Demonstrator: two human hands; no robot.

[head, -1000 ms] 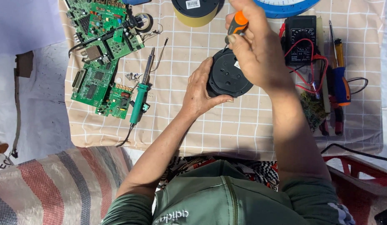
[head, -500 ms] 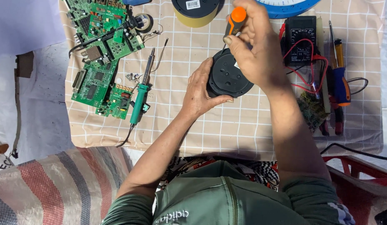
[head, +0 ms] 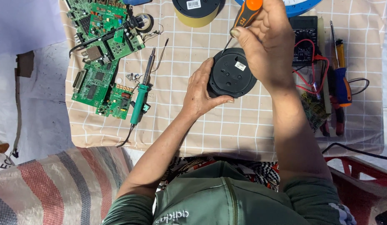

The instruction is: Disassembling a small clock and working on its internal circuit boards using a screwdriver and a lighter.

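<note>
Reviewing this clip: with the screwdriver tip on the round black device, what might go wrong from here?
1. The left hand grips only the edge of the round black device; its thumb lies near the tip of the orange-handled screwdriver, so a slip might jab it.
2. The right hand holds the screwdriver tilted, which may let it cam out.
3. A freed screw might roll on the checked cloth and get lost.

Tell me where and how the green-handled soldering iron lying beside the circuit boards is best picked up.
Grip the soldering iron by its green handle, the thick lower part, coming from above with fingers across its width. It lies flat on the checked cloth, metal tip pointing away from the person, cord trailing off the near edge. The circuit boards crowd its left side, so the right looks freer.
</note>
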